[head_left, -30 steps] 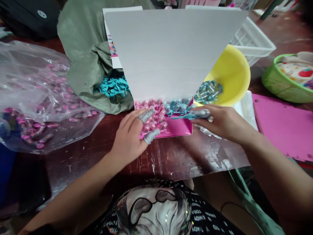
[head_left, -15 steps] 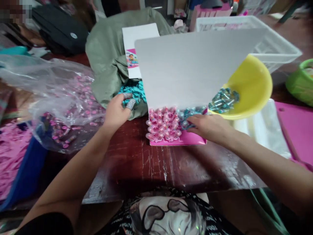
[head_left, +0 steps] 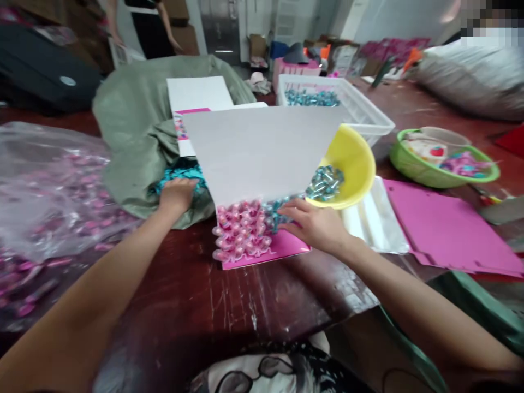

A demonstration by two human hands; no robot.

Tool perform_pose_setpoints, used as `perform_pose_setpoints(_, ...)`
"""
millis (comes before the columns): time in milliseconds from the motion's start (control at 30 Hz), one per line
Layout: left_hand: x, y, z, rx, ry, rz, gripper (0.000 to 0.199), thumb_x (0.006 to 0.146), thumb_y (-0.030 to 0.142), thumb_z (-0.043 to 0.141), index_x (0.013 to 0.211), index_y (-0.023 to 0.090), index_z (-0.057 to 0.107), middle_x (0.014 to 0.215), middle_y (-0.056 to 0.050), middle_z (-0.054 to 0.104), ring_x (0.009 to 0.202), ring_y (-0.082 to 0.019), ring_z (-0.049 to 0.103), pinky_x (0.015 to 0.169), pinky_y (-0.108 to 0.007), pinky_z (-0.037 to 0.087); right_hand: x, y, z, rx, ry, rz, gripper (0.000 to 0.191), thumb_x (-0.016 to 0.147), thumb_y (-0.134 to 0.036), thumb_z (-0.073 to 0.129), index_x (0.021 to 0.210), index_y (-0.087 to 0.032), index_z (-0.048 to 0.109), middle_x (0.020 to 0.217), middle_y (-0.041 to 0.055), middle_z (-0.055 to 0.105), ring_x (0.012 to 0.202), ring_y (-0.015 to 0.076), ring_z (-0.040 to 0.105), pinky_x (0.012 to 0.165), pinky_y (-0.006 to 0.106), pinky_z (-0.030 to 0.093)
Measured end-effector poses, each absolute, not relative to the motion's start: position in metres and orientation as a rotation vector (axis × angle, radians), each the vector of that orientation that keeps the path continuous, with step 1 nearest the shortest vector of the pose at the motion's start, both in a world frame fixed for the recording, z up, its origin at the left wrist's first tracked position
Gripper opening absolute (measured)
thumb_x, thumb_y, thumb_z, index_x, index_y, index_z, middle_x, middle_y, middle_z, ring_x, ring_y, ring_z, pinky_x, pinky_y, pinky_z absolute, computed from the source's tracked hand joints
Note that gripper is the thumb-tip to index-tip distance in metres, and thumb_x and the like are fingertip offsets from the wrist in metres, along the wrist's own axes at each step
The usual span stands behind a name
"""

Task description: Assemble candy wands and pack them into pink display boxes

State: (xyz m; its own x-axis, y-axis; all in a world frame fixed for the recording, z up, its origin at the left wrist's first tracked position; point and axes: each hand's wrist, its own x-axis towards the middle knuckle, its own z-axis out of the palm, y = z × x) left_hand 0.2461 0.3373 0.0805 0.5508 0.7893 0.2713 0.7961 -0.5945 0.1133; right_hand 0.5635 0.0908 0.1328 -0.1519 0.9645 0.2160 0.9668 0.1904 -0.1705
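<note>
An open display box with a raised white lid [head_left: 262,153] stands on the table. Clear-topped pink pieces [head_left: 241,232] fill its left side in rows, with teal pieces [head_left: 273,212] at the back right. Over the box's right side is my right hand [head_left: 313,222], its fingers at the teal pieces; whether they grip one is unclear. My left hand [head_left: 178,195] reaches into the green-grey sack [head_left: 135,125] among small teal parts [head_left: 196,173], its fingertips hidden. Beside the box, a tilted yellow bowl [head_left: 356,169] holds teal clear-capped pieces.
A plastic bag of pink pieces [head_left: 73,185] lies at left. White crate [head_left: 368,112], green basket [head_left: 434,169] and pink sheets [head_left: 454,224] are at right. A flat white box [head_left: 198,93] rests on the sack. A person [head_left: 149,27] stands in the background.
The view has swung right and up, showing more of the room. My left hand is deeper in the teal parts, its finger wraps now out of sight. My right hand remains at the box.
</note>
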Motion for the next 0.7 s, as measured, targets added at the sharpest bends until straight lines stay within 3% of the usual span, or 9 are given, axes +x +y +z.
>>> perform_pose_setpoints(100,0.228,0.32,0.085,-2.685,-1.386,-0.731,0.016,0.087,0.026,0.055,0.099,0.021,0.064,0.1,-0.008,0.068,0.104,-0.031,0.061,0.096,-0.044,0.045,0.618,0.096,0.141,-1.962,-1.837,-0.069,0.034,0.101,-0.043,0.046,0.117,-0.023,0.069,0.116,0.009,0.07,0.087,0.0194,0.067,0.076,0.034,0.052)
perform_pose_setpoints(167,0.213,0.294,0.085,-2.61,-1.45,-0.873,0.019,0.092,0.038,0.053,0.102,0.024,0.062,0.106,-0.006,0.066,0.107,-0.03,0.061,0.096,-0.044,0.046,0.656,0.11,0.136,-2.12,-1.756,-0.064,0.032,0.1,-0.04,0.046,0.106,-0.02,0.071,0.104,0.011,0.072,0.08,0.0216,0.066,0.072,0.037,0.051)
perform_pose_setpoints(267,0.194,0.243,0.072,-2.562,-1.788,-0.932,0.025,0.089,0.049,0.057,0.096,0.025,0.059,0.094,-0.001,0.066,0.093,-0.029,0.066,0.079,-0.039,0.049,0.687,0.142,0.112,-2.202,-1.815,0.041,0.026,0.093,-0.037,0.056,0.089,-0.018,0.072,0.083,0.0114,0.072,0.071,0.0226,0.065,0.062,0.035,0.047)
perform_pose_setpoints(367,0.184,0.201,0.053,-2.603,-2.113,-0.763,0.026,0.084,0.043,0.063,0.1,0.022,0.058,0.083,0.0,0.066,0.078,-0.025,0.067,0.068,-0.034,0.048,0.687,0.169,0.086,-2.127,-1.928,0.14,0.028,0.09,-0.036,0.06,0.074,-0.016,0.07,0.068,0.0099,0.068,0.063,0.0181,0.063,0.058,0.032,0.043)
perform_pose_setpoints(467,0.176,0.178,0.045,-2.771,-2.038,-0.54,0.039,0.084,0.022,0.059,0.122,0.018,0.059,0.088,-0.003,0.065,0.082,-0.021,0.065,0.08,-0.034,0.052,0.685,0.179,0.074,-2.007,-1.996,0.183,0.032,0.089,-0.04,0.061,0.064,-0.021,0.065,0.052,0.0055,0.058,0.054,0.018,0.059,0.053,0.033,0.041)
perform_pose_setpoints(533,0.167,0.169,0.051,-2.875,-1.966,-0.44,0.048,0.083,0.011,0.051,0.129,0.017,0.058,0.099,-0.007,0.063,0.093,-0.022,0.063,0.093,-0.039,0.05,0.693,0.176,0.073,-1.919,-1.976,0.179,0.026,0.088,-0.045,0.064,0.068,-0.028,0.066,0.045,0.002,0.05,0.05,0.022,0.058,0.049,0.036,0.043)
perform_pose_setpoints(600,0.158,0.157,0.066,-2.947,-1.972,-0.481,0.044,0.083,0.008,0.048,0.125,0.016,0.061,0.108,-0.01,0.061,0.103,-0.023,0.06,0.101,-0.043,0.048,0.702,0.16,0.075,-1.734,-1.877,0.2,0.013,0.089,-0.048,0.063,0.087,-0.038,0.07,0.05,0.0011,0.056,0.058,0.0267,0.065,0.051,0.041,0.05)
perform_pose_setpoints(700,0.158,0.126,0.097,-3.135,-2.123,-0.638,0.025,0.093,0.02,0.05,0.114,0.016,0.063,0.108,-0.009,0.063,0.102,-0.022,0.061,0.097,-0.039,0.051,0.69,0.106,0.084,-1.354,-1.796,0.482,0.032,0.09,-0.046,0.063,0.122,-0.052,0.063,0.076,-0.001,0.074,0.072,0.0297,0.072,0.054,0.045,0.058)
